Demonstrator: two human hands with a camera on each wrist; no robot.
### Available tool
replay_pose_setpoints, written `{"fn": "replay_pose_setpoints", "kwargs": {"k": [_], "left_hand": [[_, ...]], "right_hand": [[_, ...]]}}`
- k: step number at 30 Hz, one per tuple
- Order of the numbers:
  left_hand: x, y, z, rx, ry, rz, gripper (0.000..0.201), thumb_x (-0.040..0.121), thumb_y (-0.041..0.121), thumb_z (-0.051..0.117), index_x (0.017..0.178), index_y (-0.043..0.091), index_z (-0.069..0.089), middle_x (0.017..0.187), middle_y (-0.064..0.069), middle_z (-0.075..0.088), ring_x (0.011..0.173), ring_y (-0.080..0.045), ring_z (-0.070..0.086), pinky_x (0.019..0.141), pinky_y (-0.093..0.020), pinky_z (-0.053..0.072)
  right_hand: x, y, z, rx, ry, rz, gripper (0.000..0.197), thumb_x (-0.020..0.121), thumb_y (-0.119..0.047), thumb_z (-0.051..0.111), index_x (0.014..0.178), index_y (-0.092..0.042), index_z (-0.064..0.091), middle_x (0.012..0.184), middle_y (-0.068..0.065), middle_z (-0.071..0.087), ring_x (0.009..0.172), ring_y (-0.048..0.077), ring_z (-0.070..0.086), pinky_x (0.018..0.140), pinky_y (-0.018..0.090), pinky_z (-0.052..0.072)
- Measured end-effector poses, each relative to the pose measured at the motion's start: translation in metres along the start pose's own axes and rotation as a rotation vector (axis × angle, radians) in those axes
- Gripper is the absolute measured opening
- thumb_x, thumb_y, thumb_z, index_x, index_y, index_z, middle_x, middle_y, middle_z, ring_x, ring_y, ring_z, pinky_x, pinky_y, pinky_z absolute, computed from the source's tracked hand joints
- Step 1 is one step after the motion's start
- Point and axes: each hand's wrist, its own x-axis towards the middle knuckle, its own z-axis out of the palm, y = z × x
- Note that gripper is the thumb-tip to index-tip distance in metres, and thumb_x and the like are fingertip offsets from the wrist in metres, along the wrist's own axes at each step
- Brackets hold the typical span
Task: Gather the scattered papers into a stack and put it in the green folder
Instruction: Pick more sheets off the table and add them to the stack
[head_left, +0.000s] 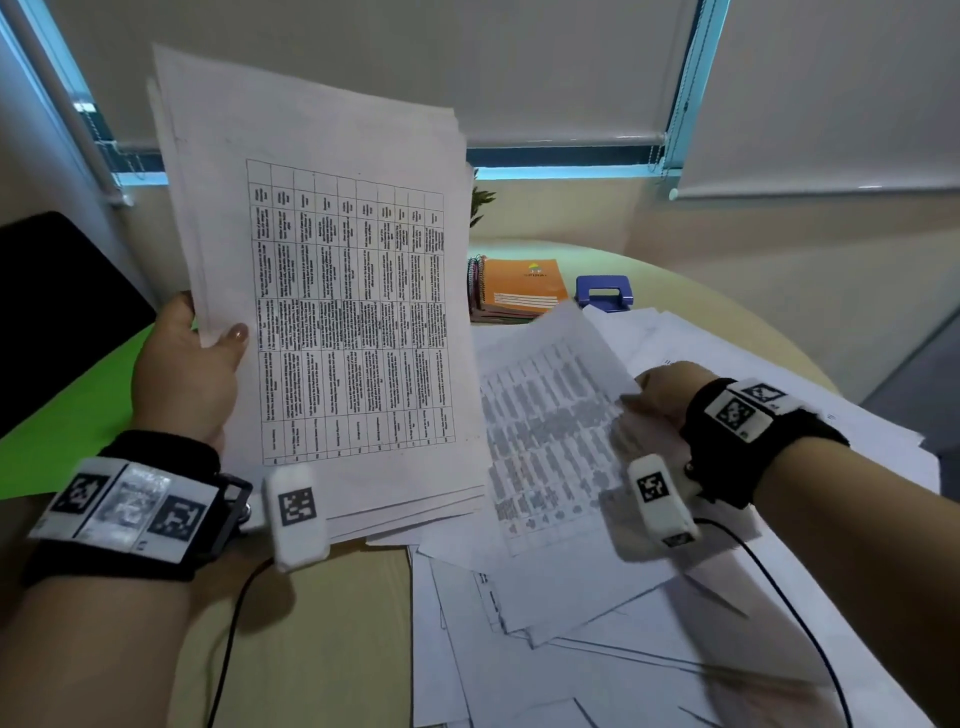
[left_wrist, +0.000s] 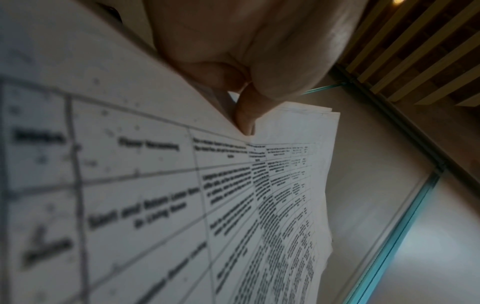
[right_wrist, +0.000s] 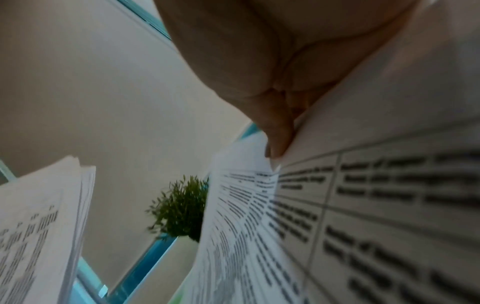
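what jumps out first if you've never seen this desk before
The stack of papers printed with a table, held up at the left by the left hand, fills the middle of the head view. To its right the right hand lifts a single sheet off the scattered papers. The green folder lies far left, behind the left hand.

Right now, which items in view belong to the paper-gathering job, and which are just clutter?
Job:
- held stack, gripped by left hand
- single sheet, pinched by right hand
- loose papers on the table
- green folder

Clutter:
- orange notebook
- blue hole punch
- plant
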Motion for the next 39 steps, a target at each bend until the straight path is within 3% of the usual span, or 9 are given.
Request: {"fn": "replay_pose_setpoints", "kwargs": {"k": [2,4,8,12,18,21,30,34,39], "left_hand": [[0.002,-0.002,-0.001,0.007,0.015,-0.013,0.026,0.091,0.012,0.056,0.117,0.013,0.055,0.108,-0.001,0.062,0.099,-0.022,0.059,0.093,-0.040,0.047],[0.004,-0.004,-0.002,0.005,0.032,-0.024,0.025,0.090,0.013,0.056,0.115,0.015,0.055,0.112,-0.006,0.064,0.102,-0.027,0.061,0.095,-0.048,0.048],[0.005,-0.001,-0.003,0.023,0.044,-0.028,0.025,0.090,0.013,0.055,0.115,0.012,0.055,0.115,-0.012,0.064,0.103,-0.030,0.061,0.094,-0.049,0.048],[0.001,0.004,0.003,0.024,0.034,-0.034,0.023,0.091,0.012,0.055,0.114,0.009,0.056,0.114,-0.013,0.064,0.102,-0.029,0.061,0.091,-0.041,0.048],[-0.011,0.021,0.025,0.019,-0.049,-0.020,0.024,0.091,0.014,0.055,0.115,0.008,0.056,0.109,-0.010,0.064,0.097,-0.024,0.060,0.088,-0.036,0.048],[-0.024,0.030,0.040,0.020,-0.120,0.002,0.021,0.093,0.012,0.053,0.114,0.008,0.054,0.101,-0.006,0.060,0.088,-0.019,0.054,0.070,-0.022,0.038],[-0.067,0.046,0.077,-0.272,-0.315,-0.074,0.020,0.091,0.008,0.057,0.090,0.028,0.059,0.096,0.005,0.070,0.086,-0.015,0.066,0.082,-0.032,0.053],[-0.076,0.047,0.085,-0.324,-0.293,-0.109,0.014,0.098,0.013,0.047,0.096,0.018,0.060,0.086,0.005,0.067,0.075,-0.008,0.063,0.068,-0.016,0.050],[-0.076,0.038,0.086,-0.322,-0.311,-0.164,0.051,0.092,0.057,0.041,0.118,0.016,0.057,0.111,0.005,0.065,0.106,-0.016,0.060,0.097,-0.034,0.045]], "right_hand": [[0.009,0.016,-0.005,0.240,0.076,0.010,0.031,0.093,-0.032,0.054,0.115,-0.011,0.061,0.114,0.011,0.060,0.106,0.025,0.056,0.095,0.032,0.043],[0.018,0.037,-0.009,0.625,0.136,0.023,0.003,0.087,-0.022,0.064,0.086,-0.020,0.066,0.093,0.009,0.060,0.088,0.023,0.056,0.093,0.038,0.047],[0.016,0.062,-0.023,1.165,0.202,0.018,0.027,0.089,-0.006,0.060,0.065,-0.018,0.059,0.051,-0.001,0.061,0.049,0.015,0.056,0.052,0.028,0.051],[-0.002,0.067,-0.036,1.471,0.150,-0.071,0.040,0.091,0.001,0.050,0.056,-0.015,0.059,0.047,-0.008,0.061,0.045,0.002,0.061,0.049,0.015,0.053],[-0.024,0.032,-0.036,1.560,0.084,-0.269,0.042,0.090,0.002,0.050,0.054,-0.013,0.064,0.054,-0.004,0.066,0.051,0.005,0.064,0.050,0.017,0.054],[-0.030,0.011,-0.034,1.582,0.139,-0.309,0.040,0.090,0.004,0.052,0.055,-0.012,0.062,0.050,-0.005,0.062,0.044,0.004,0.059,0.046,0.016,0.051],[-0.041,-0.012,-0.014,1.478,0.199,-0.239,0.007,0.093,-0.006,0.053,0.096,-0.012,0.053,0.082,0.008,0.065,0.070,0.020,0.061,0.072,0.037,0.051],[-0.043,-0.009,-0.006,1.380,0.197,-0.281,0.031,0.094,-0.002,0.050,0.125,-0.006,0.050,0.099,0.009,0.066,0.086,0.022,0.063,0.082,0.038,0.050],[-0.051,-0.014,-0.002,1.309,0.193,-0.373,0.021,0.095,0.002,0.044,0.105,-0.014,0.053,0.083,-0.004,0.064,0.062,0.004,0.061,0.058,0.022,0.048]]}}
